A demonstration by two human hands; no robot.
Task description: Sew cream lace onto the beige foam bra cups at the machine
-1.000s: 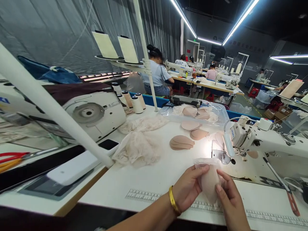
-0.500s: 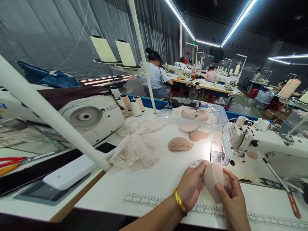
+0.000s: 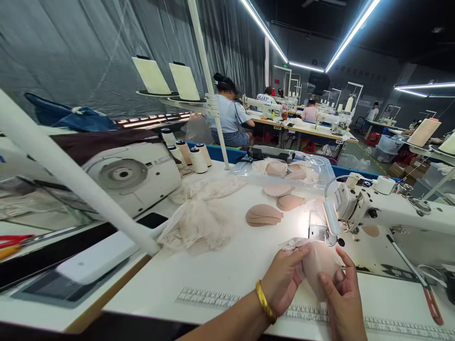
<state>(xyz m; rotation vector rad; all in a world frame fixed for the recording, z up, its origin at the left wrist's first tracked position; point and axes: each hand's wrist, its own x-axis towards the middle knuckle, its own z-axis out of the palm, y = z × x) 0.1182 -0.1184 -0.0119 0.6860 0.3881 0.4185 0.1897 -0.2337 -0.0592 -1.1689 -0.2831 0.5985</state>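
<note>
Between my two hands is a beige bra cup [image 3: 316, 272], covered with thin sheer fabric, held just in front of the sewing machine [image 3: 350, 201]. My left hand [image 3: 284, 279], a gold bangle on its wrist, pinches the cup's left edge, where a strip of lace [image 3: 294, 243] sticks out. On the right edge, my right hand [image 3: 343, 291] has its thumb on the cup's face and its fingers behind, partly hidden. The lit needle plate [image 3: 317, 233] lies right beyond the cup. Flat beige cup pieces [image 3: 263, 215] lie stacked to the left of the machine.
A heap of sheer lace fabric [image 3: 197, 227] lies on the left of the table. Behind stands a clear plastic tray [image 3: 325, 170] with more pieces. A white stand pole [image 3: 117, 203] crosses the left side. A red-handled tool [image 3: 432, 303] lies at right. A co-worker [image 3: 227, 116] sits ahead.
The view has shifted slightly. Both hands keep their hold on the bra cup, which has turned a little, its upper part now closer to the needle plate.
</note>
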